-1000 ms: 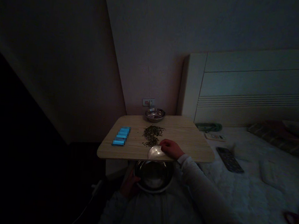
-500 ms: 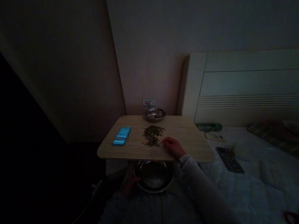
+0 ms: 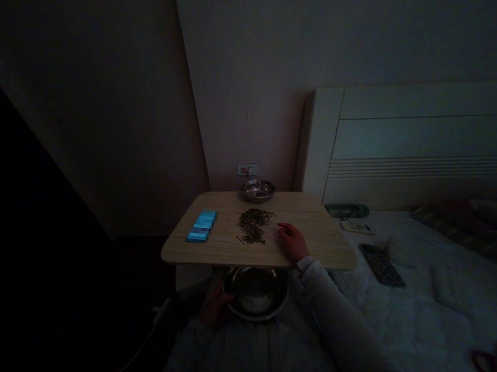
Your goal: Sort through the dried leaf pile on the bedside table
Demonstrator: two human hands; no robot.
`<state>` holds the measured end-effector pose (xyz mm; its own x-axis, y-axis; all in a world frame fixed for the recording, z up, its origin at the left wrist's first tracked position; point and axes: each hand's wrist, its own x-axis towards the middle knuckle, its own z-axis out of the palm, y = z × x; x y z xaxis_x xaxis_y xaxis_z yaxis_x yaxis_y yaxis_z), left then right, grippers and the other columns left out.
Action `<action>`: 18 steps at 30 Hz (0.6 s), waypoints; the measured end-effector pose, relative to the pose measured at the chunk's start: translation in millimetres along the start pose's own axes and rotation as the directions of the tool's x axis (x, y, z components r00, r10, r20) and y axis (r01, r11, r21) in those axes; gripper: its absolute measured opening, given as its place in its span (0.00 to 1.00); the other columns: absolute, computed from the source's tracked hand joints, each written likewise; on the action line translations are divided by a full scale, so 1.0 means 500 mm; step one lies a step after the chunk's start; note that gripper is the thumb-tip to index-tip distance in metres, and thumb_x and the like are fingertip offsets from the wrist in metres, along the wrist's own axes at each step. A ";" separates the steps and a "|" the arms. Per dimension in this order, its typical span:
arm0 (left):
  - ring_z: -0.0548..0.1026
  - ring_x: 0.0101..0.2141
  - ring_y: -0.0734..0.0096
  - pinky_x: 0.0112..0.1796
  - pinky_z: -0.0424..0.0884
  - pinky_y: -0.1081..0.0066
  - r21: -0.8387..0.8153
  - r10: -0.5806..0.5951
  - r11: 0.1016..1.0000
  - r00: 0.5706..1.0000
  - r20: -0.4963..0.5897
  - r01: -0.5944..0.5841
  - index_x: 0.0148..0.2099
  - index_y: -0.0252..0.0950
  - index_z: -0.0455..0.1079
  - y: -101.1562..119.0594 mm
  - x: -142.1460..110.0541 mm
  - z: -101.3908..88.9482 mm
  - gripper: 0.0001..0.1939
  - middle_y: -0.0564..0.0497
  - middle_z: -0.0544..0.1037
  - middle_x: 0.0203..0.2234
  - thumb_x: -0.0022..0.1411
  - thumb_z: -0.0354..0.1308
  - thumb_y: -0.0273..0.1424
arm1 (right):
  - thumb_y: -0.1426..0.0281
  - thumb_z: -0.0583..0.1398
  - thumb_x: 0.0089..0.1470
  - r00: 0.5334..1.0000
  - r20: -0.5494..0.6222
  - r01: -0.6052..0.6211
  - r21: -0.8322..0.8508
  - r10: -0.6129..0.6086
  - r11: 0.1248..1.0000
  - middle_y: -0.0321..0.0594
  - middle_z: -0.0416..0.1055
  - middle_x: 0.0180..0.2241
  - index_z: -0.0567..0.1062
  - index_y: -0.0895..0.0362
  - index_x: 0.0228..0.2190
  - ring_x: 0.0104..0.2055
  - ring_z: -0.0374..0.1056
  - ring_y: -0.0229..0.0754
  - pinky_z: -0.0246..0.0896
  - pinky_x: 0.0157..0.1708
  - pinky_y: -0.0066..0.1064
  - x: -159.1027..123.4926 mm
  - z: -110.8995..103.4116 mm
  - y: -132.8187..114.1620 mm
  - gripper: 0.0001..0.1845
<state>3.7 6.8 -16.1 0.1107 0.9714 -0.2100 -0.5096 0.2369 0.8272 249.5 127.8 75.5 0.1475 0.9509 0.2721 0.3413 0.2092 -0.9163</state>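
On the wooden table [image 3: 219, 254] lies a loose pile of small dark seed-like grains [image 3: 253, 223], too small and dim to name exactly. My right hand [image 3: 293, 244] rests at the pile's right side, its fingers bent but apart, and I see nothing between them. Below the table's near edge, over my lap, is a wide metal basin [image 3: 253, 314]. My left hand [image 3: 216, 304] grips that basin's left rim, thumb over the edge. A smaller metal bowl [image 3: 257, 197] stands at the table's far edge, with something small and dark inside.
A phone with a lit, blurred screen [image 3: 202, 226] lies on the table's left part. Behind the bowl is a wall socket [image 3: 246, 169]. To the right, a bed [image 3: 416, 322] holds a dark patterned flat object [image 3: 382, 265] and red-handled scissors [image 3: 493, 365]. The room is dim.
My right hand has drawn back slightly to the right, away from the near end of the pile, and its fingers have spread. My left hand and the basin have stayed put.
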 end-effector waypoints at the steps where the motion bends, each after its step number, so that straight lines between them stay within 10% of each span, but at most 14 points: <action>1: 0.76 0.42 0.55 0.46 0.66 0.61 -0.012 -0.009 1.000 1.000 0.010 0.009 0.43 0.40 0.73 0.001 -0.002 0.007 0.24 0.50 0.81 0.35 0.39 0.66 0.26 | 0.67 0.55 0.42 1.000 0.007 0.006 -0.012 -0.006 1.000 0.36 0.71 0.27 0.74 0.57 0.36 0.30 0.65 0.38 0.60 0.36 0.32 -0.001 0.001 -0.001 0.17; 18: 0.76 0.40 0.57 0.43 0.67 0.62 -0.049 -0.068 0.997 0.996 -0.062 0.065 0.48 0.41 0.70 0.002 -0.006 0.020 0.31 0.51 0.81 0.33 0.36 0.66 0.27 | 0.71 0.55 0.43 0.999 0.041 0.030 -0.083 -0.026 0.996 0.36 0.73 0.26 0.76 0.57 0.34 0.30 0.67 0.38 0.61 0.35 0.31 -0.010 0.006 -0.009 0.14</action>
<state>11.5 4.1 -9.4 0.0918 0.9502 -0.2978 -0.5423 0.2985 0.7854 244.5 122.9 77.6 0.1004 0.9536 0.2837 0.4212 0.2176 -0.8805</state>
